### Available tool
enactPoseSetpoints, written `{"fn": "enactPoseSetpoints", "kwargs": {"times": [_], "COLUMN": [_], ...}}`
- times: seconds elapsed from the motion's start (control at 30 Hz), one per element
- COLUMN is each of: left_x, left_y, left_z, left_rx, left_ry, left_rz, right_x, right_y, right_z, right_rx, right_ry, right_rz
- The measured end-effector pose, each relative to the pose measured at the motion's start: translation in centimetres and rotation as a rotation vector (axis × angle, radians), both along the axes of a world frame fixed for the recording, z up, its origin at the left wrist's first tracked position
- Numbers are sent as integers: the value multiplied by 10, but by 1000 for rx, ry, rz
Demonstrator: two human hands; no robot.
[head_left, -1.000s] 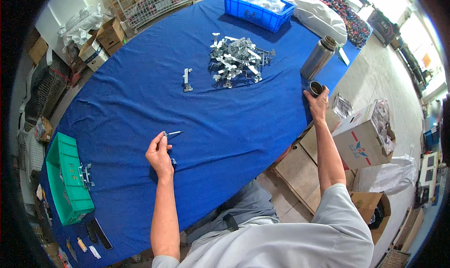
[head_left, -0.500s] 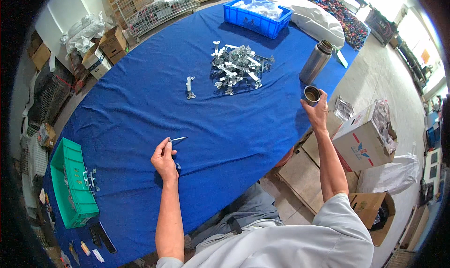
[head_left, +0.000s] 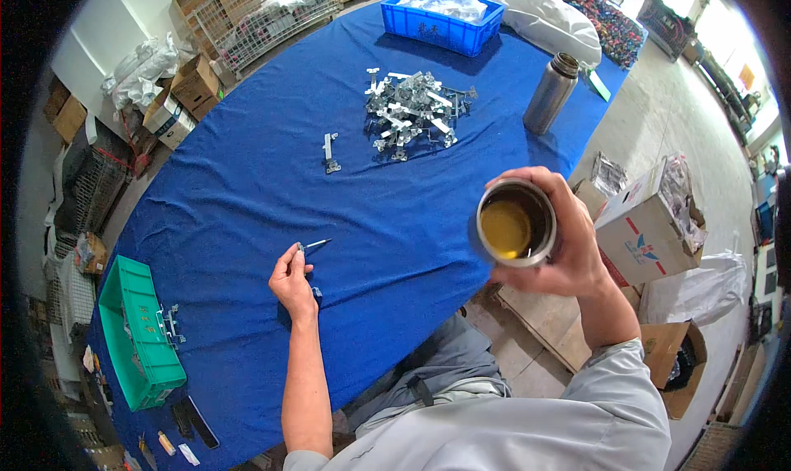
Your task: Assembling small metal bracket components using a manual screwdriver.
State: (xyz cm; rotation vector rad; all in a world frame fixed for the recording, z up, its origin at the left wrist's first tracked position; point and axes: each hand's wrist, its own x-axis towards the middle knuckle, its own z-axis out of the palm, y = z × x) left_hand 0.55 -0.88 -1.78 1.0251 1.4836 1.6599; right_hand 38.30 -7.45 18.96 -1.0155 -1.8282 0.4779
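My right hand [head_left: 577,253] is wrapped round a metal cup [head_left: 539,214], raised above the table's right edge. Its mouth faces me, showing yellowish liquid inside. A slim pen-like tool [head_left: 316,244] with a pointed dark end sticks out from the pinched fingers of my left hand [head_left: 292,285], which is low over the blue cloth [head_left: 247,207]. Just beside that hand lies a small metal piece [head_left: 316,291], partly hidden. An uncapped steel flask [head_left: 550,96] stands upright beyond the cup. Farther off are a heap of metal brackets [head_left: 412,112] and a single bracket [head_left: 331,153].
A blue crate [head_left: 441,34] with plastic bags stands at the far edge, beside a white sack [head_left: 544,22]. At left is a green bin [head_left: 148,347] with brackets at its side, near a phone [head_left: 202,421]. A carton [head_left: 647,232] sits right of the table.
My right hand has brought the cup from beside the flask toward me and upward, so it looks much larger. My left hand has stayed nearly still with the tool.
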Motion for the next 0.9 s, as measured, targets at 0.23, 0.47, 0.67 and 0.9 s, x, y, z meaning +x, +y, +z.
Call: {"fn": "enactPoseSetpoints", "kwargs": {"times": [0.23,0.47,0.67,0.9], "left_x": [1,-4,-2,7], "left_y": [1,-3,-2,3], "left_z": [1,1,-1,-4], "left_rx": [2,-2,-18,25], "left_ry": [-8,22,9,-41], "left_rz": [2,25,-12,-7], "right_x": [-29,-69,-77,-85], "right_y": [-12,-25,-33,-32], "right_z": [61,87,98,108], "right_rx": [117,297,379,748], "right_ry": [-24,40,36,96], "right_rz": [572,586,498,419]}}
